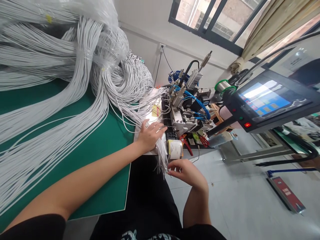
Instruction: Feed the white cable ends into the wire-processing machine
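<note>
My left hand (150, 136) lies over a bundle of thin white cables (161, 151) at the edge of the bench, its outer fingers spread. At its fingertips, close to the bench machine (181, 116), a thin white cable (170, 126) runs straight towards the metal front. Lower down, my right hand (185, 170) is bent, with thumb and forefinger pinched together at the loose ends of the bundle. The tip between those fingers is small and partly hidden. The bundle passes under my left hand and hangs over the edge above my lap.
Large bunches of white cable (85, 76) cover the green table (110, 173). A touch screen (270, 100) on an arm stands right of the machine, near a solder wire spool (223, 87). A label roll (175, 149) and red-handled pliers (186, 145) lie beside the bench edge.
</note>
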A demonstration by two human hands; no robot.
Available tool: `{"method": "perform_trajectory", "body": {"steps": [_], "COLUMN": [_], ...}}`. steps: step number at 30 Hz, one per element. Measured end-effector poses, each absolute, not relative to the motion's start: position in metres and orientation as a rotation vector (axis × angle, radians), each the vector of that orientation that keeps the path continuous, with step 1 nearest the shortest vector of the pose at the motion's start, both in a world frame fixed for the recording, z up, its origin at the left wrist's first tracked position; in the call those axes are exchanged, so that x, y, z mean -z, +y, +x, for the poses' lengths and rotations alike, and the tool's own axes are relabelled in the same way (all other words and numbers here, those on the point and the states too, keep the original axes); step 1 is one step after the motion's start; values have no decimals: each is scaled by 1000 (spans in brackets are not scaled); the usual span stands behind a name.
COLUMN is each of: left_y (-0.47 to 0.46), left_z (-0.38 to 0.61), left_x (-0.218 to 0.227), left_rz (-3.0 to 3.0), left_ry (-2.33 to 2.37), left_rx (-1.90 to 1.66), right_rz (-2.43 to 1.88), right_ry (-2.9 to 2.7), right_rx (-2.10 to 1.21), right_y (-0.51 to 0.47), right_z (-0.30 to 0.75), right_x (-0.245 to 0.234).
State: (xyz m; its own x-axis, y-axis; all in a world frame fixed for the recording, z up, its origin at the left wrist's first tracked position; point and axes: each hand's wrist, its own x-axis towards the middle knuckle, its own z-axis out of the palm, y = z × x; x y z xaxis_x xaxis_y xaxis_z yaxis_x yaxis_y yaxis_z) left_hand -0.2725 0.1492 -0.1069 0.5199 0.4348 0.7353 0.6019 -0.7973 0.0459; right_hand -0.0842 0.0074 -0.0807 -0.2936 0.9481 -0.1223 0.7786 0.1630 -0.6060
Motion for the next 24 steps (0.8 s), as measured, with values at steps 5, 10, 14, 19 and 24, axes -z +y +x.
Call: {"method": "perform_trajectory", "body": {"steps": [5,10,14,19,24], "left_y": [150,151,148,146,147], "left_z": [-275,-277,-278,-279,-277], "left_x": [106,102,98,97,100], "left_rz": [-2545,-2537,-2499,-2524,-2557], "left_ry": [-814,-505,-398,-339,-342], "left_rx": [1184,1178,1178,1186,1113], "right_rz": [-1602,-1506,-1498,-1273,-1204], "right_ry": [-2220,-1920,-1384,-910,-839], "right_rx": [-877,-859,-762,-651,-540], "right_y": [9,9,22,48,60], "right_z": [-82,-56,-37,-41,-55], "right_x": [77,63,77,101,109]}}
